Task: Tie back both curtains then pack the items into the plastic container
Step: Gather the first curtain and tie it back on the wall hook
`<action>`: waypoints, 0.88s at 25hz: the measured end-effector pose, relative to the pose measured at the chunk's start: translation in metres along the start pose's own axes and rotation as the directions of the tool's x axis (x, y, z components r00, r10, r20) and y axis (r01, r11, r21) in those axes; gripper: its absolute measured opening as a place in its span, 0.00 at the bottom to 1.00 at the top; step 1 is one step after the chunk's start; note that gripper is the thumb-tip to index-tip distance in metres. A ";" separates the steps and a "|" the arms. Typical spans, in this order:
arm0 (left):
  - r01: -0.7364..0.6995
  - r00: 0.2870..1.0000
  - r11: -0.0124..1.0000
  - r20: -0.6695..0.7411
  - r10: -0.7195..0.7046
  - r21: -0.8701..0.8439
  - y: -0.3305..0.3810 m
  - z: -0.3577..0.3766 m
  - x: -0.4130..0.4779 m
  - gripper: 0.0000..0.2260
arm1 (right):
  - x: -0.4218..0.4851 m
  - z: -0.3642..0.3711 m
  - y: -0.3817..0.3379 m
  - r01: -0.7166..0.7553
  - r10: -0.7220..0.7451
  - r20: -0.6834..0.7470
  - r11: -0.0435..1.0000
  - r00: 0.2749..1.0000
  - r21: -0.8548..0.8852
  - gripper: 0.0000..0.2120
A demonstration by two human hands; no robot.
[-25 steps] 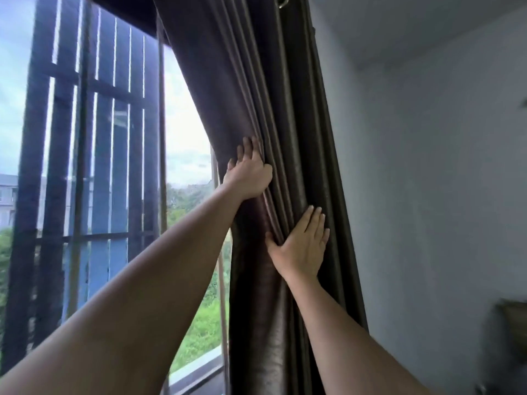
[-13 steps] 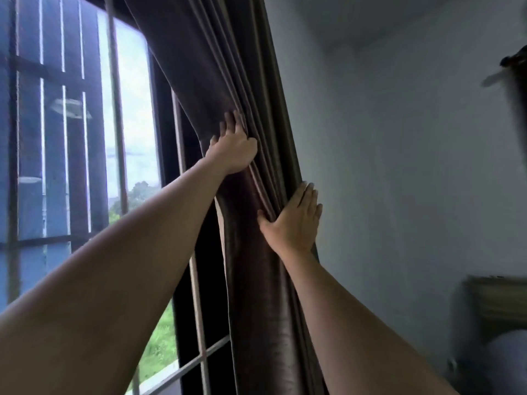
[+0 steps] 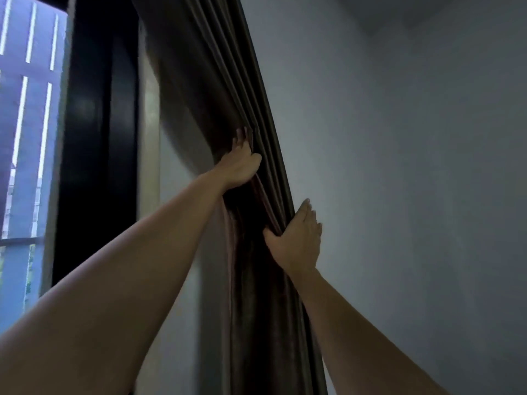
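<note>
Window (image 3: 25,138) now mostly uncovered. Left hand (image 3: 239,163) grips upper folds of brown curtain (image 3: 228,89); right hand (image 3: 296,240) clamps bunched pleats lower, now pushed against wall (image 3: 413,166). Curtain gathered, ready for tie-back. 0 tie, container visible.

Pale grey wall (image 3: 399,195) beside dark window frame (image 3: 94,138), gathered brown curtain (image 3: 256,323) close against it.

Light: dim indoors; daylight enters only through the window (image 3: 25,138) at left.
Shadow: curtain (image 3: 256,295) folds nearly black.
Sharpness: soft, slight motion blur.
Edges: wide-angle bending of the frame (image 3: 94,138).
</note>
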State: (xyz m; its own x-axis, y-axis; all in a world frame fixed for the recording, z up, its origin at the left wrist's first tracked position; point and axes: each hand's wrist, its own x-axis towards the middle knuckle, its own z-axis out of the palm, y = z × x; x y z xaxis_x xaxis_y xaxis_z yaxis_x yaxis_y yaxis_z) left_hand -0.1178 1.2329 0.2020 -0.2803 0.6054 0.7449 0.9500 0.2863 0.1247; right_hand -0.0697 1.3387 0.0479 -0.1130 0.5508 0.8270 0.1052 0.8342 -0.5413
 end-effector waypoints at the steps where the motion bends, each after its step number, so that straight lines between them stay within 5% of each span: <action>1: 0.014 1.000 1.000 -0.013 -0.014 -0.018 0.005 0.010 0.004 0.30 | 0.004 0.001 0.011 -0.025 0.022 0.049 0.997 0.999 0.068 0.47; 4: 0.073 0.993 0.993 -0.081 -0.081 -0.095 0.008 0.022 0.001 0.29 | -0.007 0.006 0.022 -0.021 -0.049 0.226 0.954 0.973 0.298 0.39; 9: 0.146 0.958 0.947 -0.196 -0.207 -0.286 -0.017 0.005 -0.052 0.38 | -0.059 -0.003 0.007 0.111 -0.324 0.288 0.816 0.901 0.568 0.30; 12: 0.149 0.937 0.940 -0.259 -0.234 -0.308 -0.021 -0.011 -0.089 0.34 | -0.081 -0.016 0.001 0.059 -0.421 0.347 0.702 0.838 0.710 0.32; 14: 0.185 0.895 0.941 -0.346 -0.280 -0.284 -0.016 -0.018 -0.111 0.31 | -0.093 -0.017 -0.001 0.068 -0.434 0.352 0.703 0.829 0.708 0.39; 16: 0.252 0.863 0.920 -0.360 -0.354 -0.300 -0.019 -0.018 -0.131 0.31 | -0.104 -0.016 -0.004 0.245 -0.446 0.225 0.772 0.866 0.586 0.43; 19: 0.363 0.833 0.881 -0.317 -0.453 -0.302 -0.032 -0.012 -0.173 0.36 | -0.132 -0.016 -0.014 0.478 -0.564 0.030 0.725 0.825 0.497 0.34; 22: 0.452 0.806 0.860 -0.304 -0.507 -0.236 -0.049 -0.002 -0.225 0.33 | -0.173 -0.018 -0.025 0.407 -0.572 0.227 0.761 0.788 0.506 0.31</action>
State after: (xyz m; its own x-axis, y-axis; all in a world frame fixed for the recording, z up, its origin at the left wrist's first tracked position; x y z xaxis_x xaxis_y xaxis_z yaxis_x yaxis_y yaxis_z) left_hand -0.1005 1.0809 0.0294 -0.6659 0.1172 0.7367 0.7230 0.3446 0.5987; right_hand -0.0346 1.2218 -0.0785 -0.3733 -0.0375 0.9269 -0.4662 0.8715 -0.1525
